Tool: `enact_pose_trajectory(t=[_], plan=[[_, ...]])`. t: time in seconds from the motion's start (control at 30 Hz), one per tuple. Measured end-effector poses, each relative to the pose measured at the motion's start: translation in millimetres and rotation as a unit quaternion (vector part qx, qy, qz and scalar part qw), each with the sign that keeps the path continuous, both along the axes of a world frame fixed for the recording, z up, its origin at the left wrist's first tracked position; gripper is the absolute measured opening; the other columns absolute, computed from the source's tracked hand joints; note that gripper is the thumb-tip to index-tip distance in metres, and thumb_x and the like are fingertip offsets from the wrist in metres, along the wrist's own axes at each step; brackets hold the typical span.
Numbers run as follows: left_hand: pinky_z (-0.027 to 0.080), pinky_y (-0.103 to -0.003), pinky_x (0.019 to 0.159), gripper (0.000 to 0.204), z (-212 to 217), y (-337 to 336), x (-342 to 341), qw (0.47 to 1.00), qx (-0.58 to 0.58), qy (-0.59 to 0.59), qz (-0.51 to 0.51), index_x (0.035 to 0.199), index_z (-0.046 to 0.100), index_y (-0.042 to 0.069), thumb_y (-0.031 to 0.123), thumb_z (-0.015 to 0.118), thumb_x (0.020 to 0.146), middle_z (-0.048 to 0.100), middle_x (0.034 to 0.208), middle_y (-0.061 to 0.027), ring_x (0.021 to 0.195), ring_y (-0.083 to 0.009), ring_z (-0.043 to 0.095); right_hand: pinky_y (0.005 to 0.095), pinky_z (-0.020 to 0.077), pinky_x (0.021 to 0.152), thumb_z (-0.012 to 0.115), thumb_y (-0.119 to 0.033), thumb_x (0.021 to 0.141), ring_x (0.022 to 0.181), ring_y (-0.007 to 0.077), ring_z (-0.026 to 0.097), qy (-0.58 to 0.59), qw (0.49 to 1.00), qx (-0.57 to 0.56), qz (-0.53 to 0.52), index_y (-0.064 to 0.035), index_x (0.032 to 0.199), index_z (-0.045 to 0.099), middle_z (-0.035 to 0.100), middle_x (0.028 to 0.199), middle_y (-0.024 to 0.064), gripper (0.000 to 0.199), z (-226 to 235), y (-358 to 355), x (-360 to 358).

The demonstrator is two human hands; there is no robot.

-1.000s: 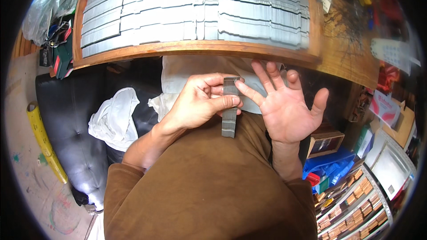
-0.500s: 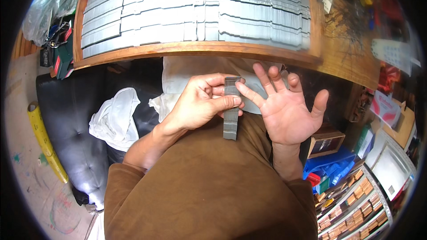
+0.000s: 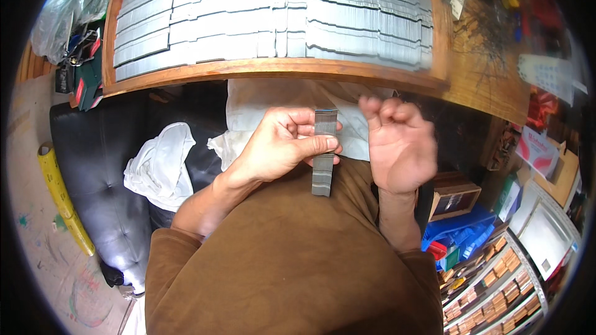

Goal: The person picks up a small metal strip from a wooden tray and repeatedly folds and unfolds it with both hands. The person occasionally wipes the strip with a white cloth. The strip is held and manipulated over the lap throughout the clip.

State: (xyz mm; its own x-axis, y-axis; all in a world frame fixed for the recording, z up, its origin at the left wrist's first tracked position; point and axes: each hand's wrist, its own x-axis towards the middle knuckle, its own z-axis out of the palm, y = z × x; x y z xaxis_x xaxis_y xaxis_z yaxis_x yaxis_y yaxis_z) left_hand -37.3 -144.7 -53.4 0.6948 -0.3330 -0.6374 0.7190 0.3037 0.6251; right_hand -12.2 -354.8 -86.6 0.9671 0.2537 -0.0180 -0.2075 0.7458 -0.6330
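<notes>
My left hand [image 3: 279, 142] is closed around a narrow stack of thin grey strips [image 3: 322, 174], its thumb pressed across the middle. The stack runs upright in front of my brown shirt, with its edges making fine lines; its material I cannot tell for sure. To the right, my right hand [image 3: 402, 146] is raised with the palm in view, apart from the stack and holding nothing. Its fingers are loosely bent and a little blurred. Beyond both hands, a wooden tray [image 3: 273, 67] holds many rows of similar thin grey pieces [image 3: 223, 25].
The tray rests on a wooden table [image 3: 490, 87]. A white cloth [image 3: 162, 164] lies on the black padded seat [image 3: 102, 180] at left, near a yellow tube [image 3: 65, 201]. At right are a small wooden box [image 3: 455, 196], blue plastic [image 3: 462, 229] and a rack of wooden blocks [image 3: 496, 285].
My right hand has drawn away from the top of the stack, and its spread fingers have bent inward. My left hand and the stack have barely moved.
</notes>
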Motion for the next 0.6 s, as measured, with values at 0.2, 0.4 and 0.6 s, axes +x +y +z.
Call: enact_pose_trajectory(t=[0.2, 0.4, 0.6], plan=[[0.055, -0.024, 0.059, 0.018, -9, 8, 17, 0.999, -0.035, 0.005, 0.007, 0.105, 0.07, -0.003, 0.009, 0.071, 0.092, 0.074, 0.091, -0.0125, 0.078, -0.0202, 0.074, 0.0209, 0.047, 0.061, 0.067, -0.01, 0.095, 0.069, 0.0069, 0.057, 0.115, 0.945, -0.264, 0.157, 0.0071, 0.112, 0.067, 0.065, 0.084, 0.0028, 0.025, 9, 31, 5], [0.054, -0.024, 0.059, 0.019, -16, 14, 31, 0.999, -0.028, -0.012, 0.01, 0.104, 0.071, -0.002, 0.012, 0.073, 0.09, 0.074, 0.091, -0.0111, 0.079, -0.0167, 0.072, 0.0204, 0.044, 0.055, 0.069, -0.011, 0.094, 0.065, 0.0059, 0.056, 0.136, 0.929, -0.317, 0.131, 0.0037, 0.102, 0.072, 0.067, 0.081, 0.003, 0.017, 13, 48, 21], [0.049, -0.029, 0.056, 0.017, -33, 15, 12, 0.931, 0.269, -0.241, -0.055, 0.1, 0.073, -0.001, 0.013, 0.071, 0.092, 0.072, 0.076, -0.0087, 0.065, -0.01, 0.062, 0.0224, 0.0476, 0.06, 0.073, -0.003, 0.089, 0.067, 0.0069, 0.057, 0.018, 0.935, -0.341, 0.094, 0.0034, 0.101, 0.073, 0.068, 0.08, 0.0026, 0.014, -8, 49, 12]])
